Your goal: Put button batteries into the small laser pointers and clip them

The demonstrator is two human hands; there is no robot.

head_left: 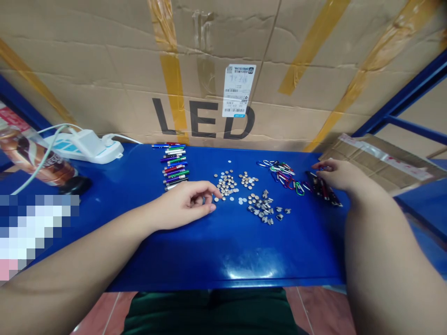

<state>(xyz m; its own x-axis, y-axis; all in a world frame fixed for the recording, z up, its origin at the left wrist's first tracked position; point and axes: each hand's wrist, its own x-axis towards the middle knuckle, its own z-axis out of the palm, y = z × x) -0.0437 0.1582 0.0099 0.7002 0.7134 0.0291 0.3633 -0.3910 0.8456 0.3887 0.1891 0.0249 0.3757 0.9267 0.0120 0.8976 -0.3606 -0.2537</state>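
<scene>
My left hand (188, 202) rests over the blue table, its fingers loosely curled and the thumb apart from the index finger. Nothing shows in it. Its fingertips are beside a cluster of small round metal button cells (227, 183). At the right, my right hand (337, 173) reaches over a bundle of slim black items (324, 191), with its fingers bent around their far end; the thumb is hidden. Left of that bundle lie coloured carabiners (286, 179). Small shiny metal pieces (263, 209) are scattered nearer the middle. Coloured metallic tubes (175, 167) lie in a column behind my left hand.
A large cardboard box (122, 93) printed LED stands along the back of the blue table (216, 256). At the left are a white power strip (94, 149) with cables and a brown drink bottle (38, 158). A smaller carton (387, 158) sits at the right beside a blue frame.
</scene>
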